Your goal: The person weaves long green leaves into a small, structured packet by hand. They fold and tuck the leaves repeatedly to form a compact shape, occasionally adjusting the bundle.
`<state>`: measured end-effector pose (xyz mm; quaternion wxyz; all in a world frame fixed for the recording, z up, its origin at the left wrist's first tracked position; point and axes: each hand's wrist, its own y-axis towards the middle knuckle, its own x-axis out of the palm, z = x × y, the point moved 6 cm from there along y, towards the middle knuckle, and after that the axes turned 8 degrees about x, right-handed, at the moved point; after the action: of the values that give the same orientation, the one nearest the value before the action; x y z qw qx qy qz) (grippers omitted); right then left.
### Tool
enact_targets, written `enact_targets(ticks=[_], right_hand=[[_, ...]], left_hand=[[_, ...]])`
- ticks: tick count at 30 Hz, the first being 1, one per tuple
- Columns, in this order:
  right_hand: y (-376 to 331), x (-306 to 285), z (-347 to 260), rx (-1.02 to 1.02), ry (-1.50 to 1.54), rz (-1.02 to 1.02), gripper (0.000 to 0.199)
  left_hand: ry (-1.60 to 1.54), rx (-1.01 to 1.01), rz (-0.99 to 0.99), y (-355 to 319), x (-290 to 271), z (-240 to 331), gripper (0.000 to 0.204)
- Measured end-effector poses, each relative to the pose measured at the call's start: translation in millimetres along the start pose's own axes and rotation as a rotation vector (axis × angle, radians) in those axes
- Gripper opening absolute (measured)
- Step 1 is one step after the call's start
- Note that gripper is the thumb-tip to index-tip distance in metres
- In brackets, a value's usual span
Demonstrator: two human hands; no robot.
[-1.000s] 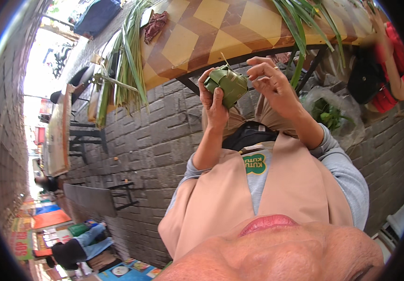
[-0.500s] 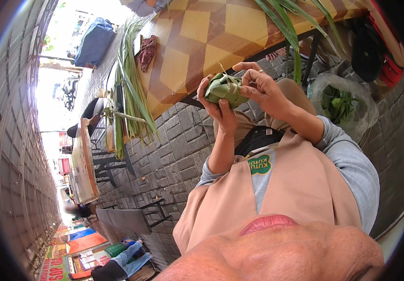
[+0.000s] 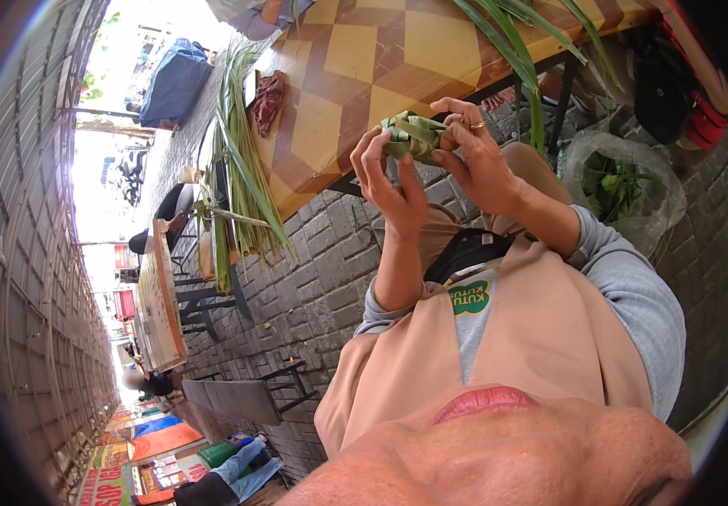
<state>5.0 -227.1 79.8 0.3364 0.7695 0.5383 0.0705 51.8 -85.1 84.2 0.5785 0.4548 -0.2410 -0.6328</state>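
Between both hands, woven leaf pouch [image 3: 412, 135] held over lap, left hand [image 3: 391, 181] pinching its left side, right hand [image 3: 473, 156] closed on right; weave mostly formed, loose strip ends remain; desk [image 3: 355, 76] just beyond, leaf bundle [image 3: 241, 185] alongside

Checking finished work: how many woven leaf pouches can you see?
1: a green woven leaf pouch, held between the left hand and right hand above the checkered table. Others may be out of view.

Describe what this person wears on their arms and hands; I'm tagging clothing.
Grey long sleeves are pushed up, leaving both forearms bare. The right hand wears a thin gold-coloured ring on one finger. The left hand shows no ring or glove.
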Motion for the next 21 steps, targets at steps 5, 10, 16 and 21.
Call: enact_targets(ticks=[5, 10, 16, 21], right_hand=[[3, -2, 7, 0.153, 0.109, -0.029, 0.017], [4, -2, 4, 0.155, 0.070, -0.051, 0.016], [4, 0, 6, 0.177, 0.079, -0.091, 0.015], [5, 0, 10, 0.252, 0.115, -0.135, 0.015]], left_hand=[[-0.041, 0.091, -0.050, 9, 0, -5, 0.025], [0.031, 0.136, -0.022, 9, 3, -5, 0.019], [0.113, 0.186, -0.045, 16, 4, -4, 0.010], [0.131, 0.297, -0.114, 19, 5, -10, 0.011]])
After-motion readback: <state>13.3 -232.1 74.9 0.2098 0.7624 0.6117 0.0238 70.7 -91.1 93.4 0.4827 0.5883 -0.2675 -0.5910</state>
